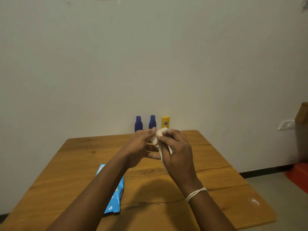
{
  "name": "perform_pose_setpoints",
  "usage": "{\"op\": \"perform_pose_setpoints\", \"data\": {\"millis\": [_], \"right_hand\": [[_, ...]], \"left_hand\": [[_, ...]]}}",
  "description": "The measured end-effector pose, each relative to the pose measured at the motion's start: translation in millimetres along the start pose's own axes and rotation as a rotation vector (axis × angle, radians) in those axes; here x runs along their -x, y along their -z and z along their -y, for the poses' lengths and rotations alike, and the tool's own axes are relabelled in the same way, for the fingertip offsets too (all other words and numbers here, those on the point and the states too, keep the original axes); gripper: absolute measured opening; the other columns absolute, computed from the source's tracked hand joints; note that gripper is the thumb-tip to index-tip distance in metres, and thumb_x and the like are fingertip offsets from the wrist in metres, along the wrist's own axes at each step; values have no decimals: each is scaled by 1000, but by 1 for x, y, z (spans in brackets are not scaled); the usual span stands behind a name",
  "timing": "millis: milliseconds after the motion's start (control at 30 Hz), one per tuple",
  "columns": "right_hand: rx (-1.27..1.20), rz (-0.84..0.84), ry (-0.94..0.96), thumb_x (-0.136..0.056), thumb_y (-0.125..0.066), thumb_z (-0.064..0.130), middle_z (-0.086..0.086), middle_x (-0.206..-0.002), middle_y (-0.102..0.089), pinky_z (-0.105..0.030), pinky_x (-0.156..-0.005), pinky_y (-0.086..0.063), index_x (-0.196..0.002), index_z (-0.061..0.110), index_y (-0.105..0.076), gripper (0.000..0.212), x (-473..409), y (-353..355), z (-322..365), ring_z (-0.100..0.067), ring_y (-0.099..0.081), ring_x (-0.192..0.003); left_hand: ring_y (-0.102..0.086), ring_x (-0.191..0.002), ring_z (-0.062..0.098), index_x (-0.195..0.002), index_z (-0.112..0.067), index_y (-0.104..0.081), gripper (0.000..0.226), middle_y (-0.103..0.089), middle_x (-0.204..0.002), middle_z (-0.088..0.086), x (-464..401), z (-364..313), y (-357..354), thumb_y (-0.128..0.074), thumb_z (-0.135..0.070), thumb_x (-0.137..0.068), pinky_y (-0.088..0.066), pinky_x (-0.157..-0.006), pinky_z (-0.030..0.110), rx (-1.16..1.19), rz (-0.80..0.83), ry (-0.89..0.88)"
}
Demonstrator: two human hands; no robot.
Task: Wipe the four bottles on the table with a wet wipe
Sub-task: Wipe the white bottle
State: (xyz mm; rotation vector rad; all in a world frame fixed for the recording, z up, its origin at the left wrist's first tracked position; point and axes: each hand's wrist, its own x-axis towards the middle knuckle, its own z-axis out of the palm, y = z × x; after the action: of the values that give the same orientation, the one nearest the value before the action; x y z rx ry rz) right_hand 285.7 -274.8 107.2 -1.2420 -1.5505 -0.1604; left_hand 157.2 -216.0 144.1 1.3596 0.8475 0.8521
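White wet wipe (160, 139) bunched between both hands' fingers (152, 130)

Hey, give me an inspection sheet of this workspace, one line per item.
Surface: wooden table, dark knots and cracks in the grain.
Job's things: two purple bottles and a yellow bottle upright in a row at the far edge; a fourth bottle is not identifiable, whatever sits between the hands is hidden. White wet wipe bunched between both hands.
Clutter: blue wipes pack lying flat under the left forearm.
Grip: left hand and right hand both closed on the wipe; white string on the right wrist.
Cables: nothing seen.
Surroundings: plain wall, cardboard box and red object at right.
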Motion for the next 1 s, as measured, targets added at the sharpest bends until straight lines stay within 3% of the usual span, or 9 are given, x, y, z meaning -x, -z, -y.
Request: {"op": "perform_pose_setpoints", "data": {"millis": [100, 233, 300, 400, 467, 600, 767, 900, 1000], "right_hand": [[81, 90, 70, -83, -75, 1, -4, -118, -65, -25, -93, -52, -110, 12, -74, 29, 6, -2, 3, -18, -54, -118], [216, 201, 138, -75, -79, -1, -3, -115, -65, -27, -86, -59, -106, 12, -72, 34, 35, 1, 6, -19, -57, -113], [173, 154, 61, -79, -78, 2, -1, -114, -66, -21, -88, -54, -106, 12, -74, 29, 42, 5, 5, -16, -57, -111], [79, -13, -72, -86, -73, 4, -2, -111, -68, -6, -88, -43, -107, 10, -76, 22, 25, 4, 7, -6, -54, -106], [51, -69, -97, -88, -71, 4, -3, -110, -69, -9, -89, -46, -106, 9, -76, 20, 6, 4, 13, -6, -55, -105], [44, 65, -12, -87, -71, 6, 0, -108, -68, -1, -90, -38, -106, 10, -77, 20, 1, 6, 14, -8, -56, -106], [12, 129, -51, -83, -77, 9, 4, -106, -69, -9, -89, -46, -102, 15, -79, 20, 40, 13, -6, -8, -59, -104], [-1, 63, -51, -84, -76, 8, -2, -104, -72, -29, -83, -58, -101, 12, -79, 18, 19, 1, -9, -15, -64, -98], [-43, 5, -44, -86, -73, 6, -5, -109, -72, -29, -89, -57, -107, 9, -78, 21, -14, -7, -6, -16, -64, -103]], "left_hand": [[-72, -90, 31, -115, -4, -66, 37, -70, -108, 19, 1, -3, -4, -51, -36, -103, -63, -68, 40, -37, -136, 31], [-72, -86, 31, -114, -4, -61, 37, -71, -103, 18, 2, -3, -10, -54, -38, -102, -63, -69, 42, 7, -277, 131], [-74, -85, 29, -110, -9, -62, 32, -72, -101, 14, 5, -1, -8, -52, -38, -102, -63, -69, 39, -26, -258, 111], [-75, -77, 24, -103, -8, -70, 31, -76, -90, 11, 10, 1, -8, -51, -32, -103, -63, -65, 36, -78, -65, 21], [-75, -73, 20, -103, -6, -72, 32, -76, -84, 7, 11, -1, -10, -49, -29, -104, -60, -60, 30, -121, -6, -21], [-75, -72, 21, -99, -4, -73, 34, -76, -82, 10, 6, -13, 3, -51, -30, -103, -62, -63, 35, -86, -105, -92], [-78, -78, 22, -104, -6, -68, 33, -75, -96, 11, 3, -9, 20, -51, -35, -101, -62, -61, 34, -69, -252, -60], [-77, -80, 22, -104, -9, -70, 30, -77, -91, 9, 3, 0, 11, -51, -31, -103, -64, -68, 37, -227, -126, -78], [-77, -80, 24, -106, -6, -70, 33, -77, -89, 12, 1, -1, 5, -47, -30, -105, -63, -67, 36, -256, -99, -99]]}}
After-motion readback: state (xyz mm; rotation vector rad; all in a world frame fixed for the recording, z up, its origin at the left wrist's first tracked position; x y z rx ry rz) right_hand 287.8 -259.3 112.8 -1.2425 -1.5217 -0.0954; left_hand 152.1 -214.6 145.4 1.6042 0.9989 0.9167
